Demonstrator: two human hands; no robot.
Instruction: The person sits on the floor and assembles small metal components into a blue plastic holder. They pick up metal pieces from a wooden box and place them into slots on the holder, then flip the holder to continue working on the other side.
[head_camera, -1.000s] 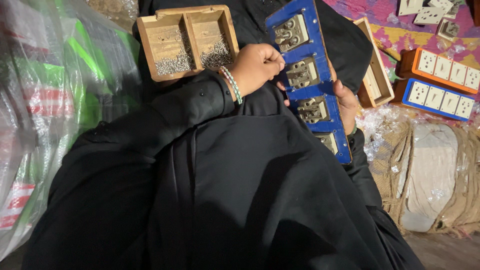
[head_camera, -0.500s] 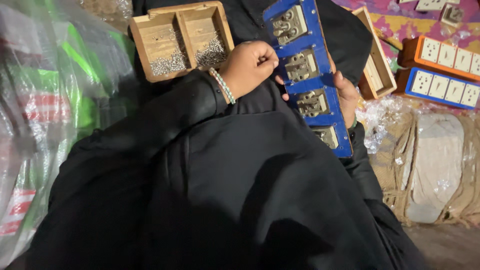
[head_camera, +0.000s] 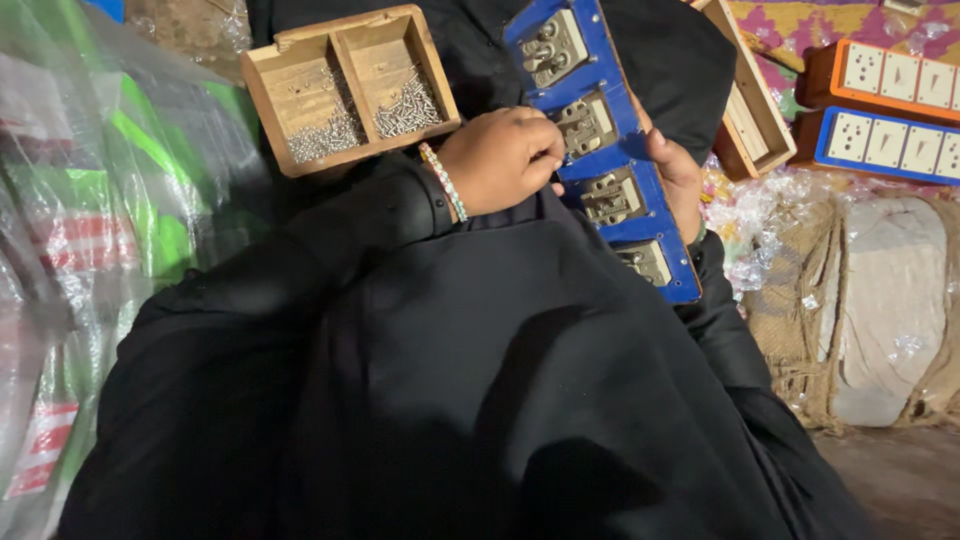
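Note:
A long blue switch-board plate lies back-side up across my lap, with several grey switch units set in a row. My right hand grips its right edge from underneath. My left hand, a beaded bracelet at the wrist, is curled with its fingertips against the plate's left edge by the second unit; whether it pinches anything is hidden. A wooden two-compartment box with small metal screws sits just beyond my left hand. Black sleeves and robe cover my lap.
Clear plastic bags with green and red print pile up on the left. A second wooden box stands right of the plate. Finished orange and blue switch boards lie far right, above burlap-wrapped bundles.
My left hand has slid slightly down the plate's left edge. The view has shifted a little; the plate stays held in my right hand.

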